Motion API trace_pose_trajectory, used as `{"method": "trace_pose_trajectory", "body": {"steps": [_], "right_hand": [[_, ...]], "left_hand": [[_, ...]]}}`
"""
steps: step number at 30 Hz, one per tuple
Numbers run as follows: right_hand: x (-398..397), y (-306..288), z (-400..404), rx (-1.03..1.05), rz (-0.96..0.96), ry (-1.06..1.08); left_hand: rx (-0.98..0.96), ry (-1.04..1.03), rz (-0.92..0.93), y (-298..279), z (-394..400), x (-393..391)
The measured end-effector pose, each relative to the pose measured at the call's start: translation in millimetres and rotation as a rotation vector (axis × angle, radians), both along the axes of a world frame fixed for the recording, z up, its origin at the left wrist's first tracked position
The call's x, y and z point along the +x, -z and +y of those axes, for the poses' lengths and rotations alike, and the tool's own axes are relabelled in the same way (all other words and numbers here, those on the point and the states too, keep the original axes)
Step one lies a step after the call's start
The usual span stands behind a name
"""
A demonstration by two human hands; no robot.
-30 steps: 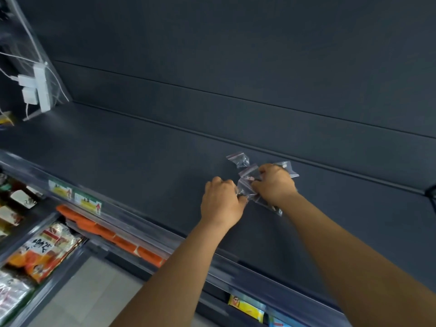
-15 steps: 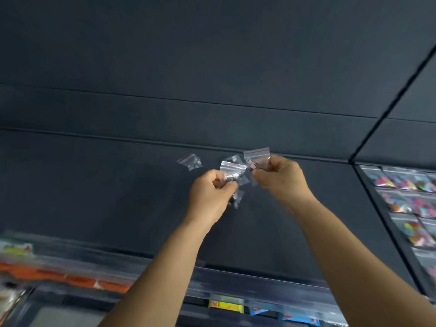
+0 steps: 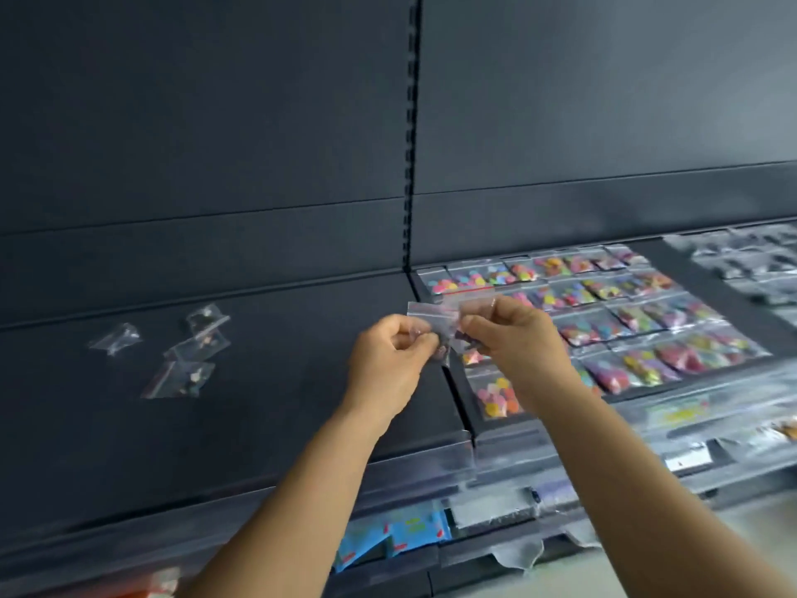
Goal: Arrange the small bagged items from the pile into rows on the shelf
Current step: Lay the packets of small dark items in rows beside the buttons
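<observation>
Above the shelf [image 3: 258,403], both hands [image 3: 448,338] pinch clear bags [image 3: 435,310] of tiny pieces.

I am looking at two arms in my feed, and both are showing bare skin from the bottom edge right up to the wrists. The left forearm [image 3: 293,489] is reading as slim and smooth. The right forearm [image 3: 647,468] is looking broader toward the lower corner, where the wide lens is stretching it. The left hand [image 3: 388,360] and the right hand [image 3: 513,338] are working uncovered too. The knuckles are showing as soft rounded ridges, and the fingernails are blurring too much for me to describe.
</observation>
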State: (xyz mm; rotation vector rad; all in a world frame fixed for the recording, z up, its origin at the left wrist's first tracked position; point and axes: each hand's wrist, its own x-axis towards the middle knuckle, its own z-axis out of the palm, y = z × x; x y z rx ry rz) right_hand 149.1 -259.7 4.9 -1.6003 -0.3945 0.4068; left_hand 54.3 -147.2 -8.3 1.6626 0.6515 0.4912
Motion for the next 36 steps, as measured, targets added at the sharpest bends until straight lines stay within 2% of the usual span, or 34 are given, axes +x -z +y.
{"method": "trace_pose_trajectory", "body": {"steps": [10, 17, 20, 29, 36], "right_hand": [[78.8, 1.6, -185.3, -0.035, 0.018, 0.223], [124.1, 0.8, -278.5, -0.138, 0.021, 0.359], [145.9, 1.7, -305.7, -0.192, 0.029, 0.406], [245.7, -5.2, -352.5, -0.094, 0.041, 0.551], [326.5, -13.8, -375.5, -0.041, 0.018, 0.665]], "left_hand": [[0.08, 0.167, 0.016, 0.0, -171.3, 106.8], [0.127, 0.3, 0.042, 1.7, -251.0, 172.9], [0.141, 0.366, 0.044, -0.5, -274.4, 205.4], [0.168, 0.476, -0.024, -4.2, -314.0, 322.7], [0.107, 0.509, -0.062, -11.8, -335.0, 414.9]]}}
